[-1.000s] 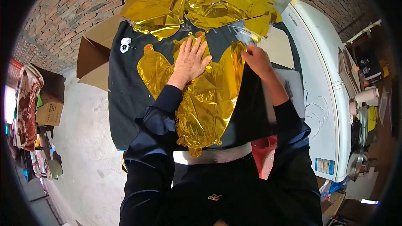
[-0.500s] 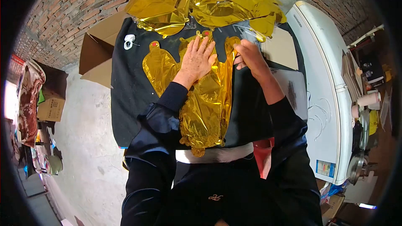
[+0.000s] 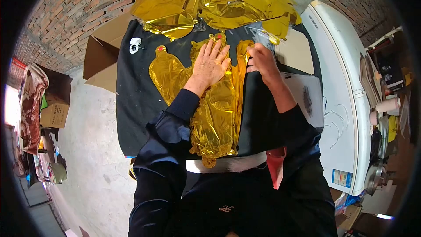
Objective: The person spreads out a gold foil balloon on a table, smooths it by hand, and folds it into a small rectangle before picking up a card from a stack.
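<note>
A flat gold foil balloon (image 3: pixel 215 114) lies crumpled on a black cloth-covered table (image 3: pixel 136 87), reaching from the near edge to the middle. My left hand (image 3: pixel 211 63) presses flat on its upper part, fingers spread. My right hand (image 3: pixel 262 59) pinches the balloon's right lobe at its top edge, folded in toward the middle. Small red spots mark the tips of the balloon's lobes.
A heap of gold foil balloons (image 3: pixel 219 6) fills the table's far end. A white cord coil (image 3: pixel 133 44) lies far left, by an open cardboard box (image 3: pixel 101 57). A white appliance (image 3: pixel 346 83) stands right, a brick wall (image 3: pixel 74 13) left.
My right hand has drawn the balloon's right lobe leftward, folding it toward the middle. My left hand has stayed flat on the foil, shifting slightly up and right.
</note>
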Demonstrator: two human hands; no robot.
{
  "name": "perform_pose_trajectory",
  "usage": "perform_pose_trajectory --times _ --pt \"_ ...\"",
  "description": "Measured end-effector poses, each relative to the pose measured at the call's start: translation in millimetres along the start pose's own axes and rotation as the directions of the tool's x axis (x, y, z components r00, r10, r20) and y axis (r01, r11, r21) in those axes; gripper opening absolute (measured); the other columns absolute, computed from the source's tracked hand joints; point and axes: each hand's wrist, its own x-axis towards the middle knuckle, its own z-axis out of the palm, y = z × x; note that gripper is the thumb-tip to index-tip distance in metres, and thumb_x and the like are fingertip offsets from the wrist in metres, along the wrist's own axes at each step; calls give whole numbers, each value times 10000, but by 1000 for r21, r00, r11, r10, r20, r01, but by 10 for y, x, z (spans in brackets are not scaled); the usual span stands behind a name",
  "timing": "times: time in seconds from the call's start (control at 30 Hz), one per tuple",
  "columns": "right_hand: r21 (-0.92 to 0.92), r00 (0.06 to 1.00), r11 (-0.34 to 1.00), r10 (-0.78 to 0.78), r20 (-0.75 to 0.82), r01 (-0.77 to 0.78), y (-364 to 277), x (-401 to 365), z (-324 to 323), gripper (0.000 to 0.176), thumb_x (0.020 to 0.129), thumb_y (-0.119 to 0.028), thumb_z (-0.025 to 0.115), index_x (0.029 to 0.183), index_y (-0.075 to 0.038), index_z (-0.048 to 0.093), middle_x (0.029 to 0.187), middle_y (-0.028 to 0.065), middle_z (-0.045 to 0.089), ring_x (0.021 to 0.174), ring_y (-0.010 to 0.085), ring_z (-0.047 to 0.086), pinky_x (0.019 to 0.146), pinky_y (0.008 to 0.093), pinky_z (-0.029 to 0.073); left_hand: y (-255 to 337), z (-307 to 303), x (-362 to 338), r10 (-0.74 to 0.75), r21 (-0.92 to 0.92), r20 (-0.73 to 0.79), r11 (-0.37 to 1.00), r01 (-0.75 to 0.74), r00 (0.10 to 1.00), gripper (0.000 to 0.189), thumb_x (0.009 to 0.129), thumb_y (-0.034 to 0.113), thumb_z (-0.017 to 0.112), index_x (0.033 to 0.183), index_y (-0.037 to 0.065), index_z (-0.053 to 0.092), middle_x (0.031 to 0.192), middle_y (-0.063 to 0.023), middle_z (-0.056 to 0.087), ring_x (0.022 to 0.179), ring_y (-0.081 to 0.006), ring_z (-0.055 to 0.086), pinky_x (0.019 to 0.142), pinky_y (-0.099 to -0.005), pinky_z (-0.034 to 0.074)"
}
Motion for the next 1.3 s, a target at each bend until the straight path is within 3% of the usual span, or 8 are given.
perform_pose_trajectory --times 0.27,0.4,0.43,0.53,0.63,0.9,1.0,1.3 --pt "117 996 993 -29 79 19 -112 -11 202 210 1026 -311 585 934 -124 560 929 9 630 776 134 713 654 299 590 25 -16 -3 15 91 74 996 -21 997 553 1045 403 423 1498 105 531 1564 -178 471 1501 -374 337 1241 -512 229" --pt "250 994 968 -52 93 27 -301 -225 379 305 1069 -341 535 1133 -56 623 1108 90 678 1057 219 710 854 368 587 -14 -37 -6 32 109 101 993 -43 994 625 1006 446 456 1510 80 507 1588 -187 436 1508 -382 318 1253 -517 201" --pt "303 956 935 -241 167 183 -86 -186 260 348 1067 -300 562 1276 -23 586 1286 166 637 1195 273 657 952 407 558 -20 -58 2 40 90 121 995 -51 992 648 995 463 468 1516 78 497 1596 -186 426 1508 -383 317 1255 -518 198" --pt "-507 811 669 -574 112 543 413 -261 -34 333 1017 -137 591 1308 14 527 1437 218 532 1250 400 610 1011 467 538 -11 -64 0 43 15 131 999 -46 990 672 960 469 501 1542 135 455 1614 -126 415 1509 -345 327 1272 -491 156" --pt "-719 749 376 -591 299 584 708 -730 -44 403 967 -74 615 1349 17 527 1468 207 507 1387 403 488 1142 488 418 14 -117 -17 58 55 114 996 -65 992 650 964 457 493 1532 141 469 1576 -107 468 1501 -319 349 1270 -488 168" --pt "-735 775 328 -479 413 594 503 -1181 414 631 955 -245 681 1482 35 475 1573 188 435 1510 326 339 1260 471 169 -127 34 -27 105 -163 30 982 -99 994 631 977 365 527 1560 143 435 1579 -111 464 1470 -315 410 1227 -492 284" --pt "-743 767 295 -473 433 601 528 -1223 443 666 953 -295 687 1486 41 471 1571 193 434 1518 332 319 1257 489 162 -63 28 -43 82 115 20 990 -84 996 606 1004 351 485 1575 163 406 1584 -141 438 1482 -336 378 1223 -503 275" --pt "-775 768 231 -459 446 588 611 -1221 503 691 928 -444 693 1515 -120 523 1587 211 414 1521 377 299 1218 639 143 -14 -80 74 24 144 154 988 -47 988 591 1018 386 479 1563 165 421 1618 -133 397 1518 -371 310 1214 -576 249"
